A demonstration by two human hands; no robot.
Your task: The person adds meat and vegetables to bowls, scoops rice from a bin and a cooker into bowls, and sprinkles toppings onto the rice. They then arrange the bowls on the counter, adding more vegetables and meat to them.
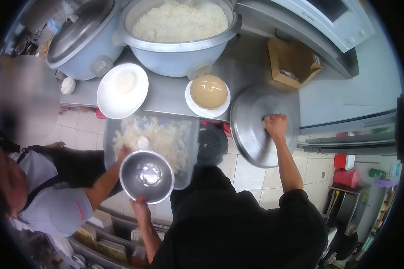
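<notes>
My left hand (141,210) grips the rim of a shiny metal bowl (131,179), which has nothing in it but reflections. With my right hand (275,125) I hold the knob of a large round metal lid (251,105), fingers closed round it. Partly under the bowl is a translucent plastic tub (192,154) of loose cooked rice (166,134). A co-worker's hand (124,152) reaches into this tub beside a small white round thing (142,142). Behind stands a big rice cooker (175,56), its lid off, full of white rice (179,22).
A second rice cooker (83,49), lidded, stands on the metal counter (166,98). Near its edge are a white plate (110,101) with a rice mound and a tan bowl (208,92) on a white dish. A cardboard box (292,62) sits right. A co-worker (58,193) stands at left.
</notes>
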